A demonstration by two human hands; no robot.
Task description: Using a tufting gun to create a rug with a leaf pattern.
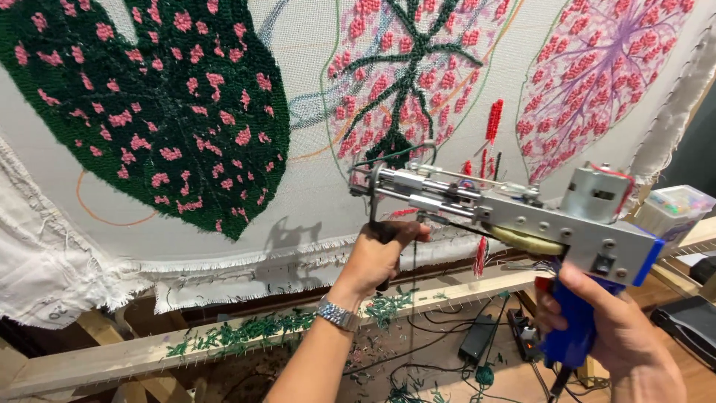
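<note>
A metal tufting gun (514, 213) with a blue grip points left at a white cloth (313, 194) stretched on a wooden frame. My right hand (619, 332) is closed around the blue grip at the lower right. My left hand (377, 257) grips the black front handle under the gun's needle end, with a silver watch on its wrist. The needle tip sits close to the cloth below a pale leaf with pink dots and dark green veins (406, 75). A dark green leaf with pink spots (160, 97) fills the upper left.
A wooden frame bar (224, 343) runs below the cloth, littered with green yarn scraps. Black cables and a power adapter (477, 336) lie on the floor beneath. A third leaf in pink and purple (597, 75) is at the upper right. A clear plastic box (675, 209) sits at the right.
</note>
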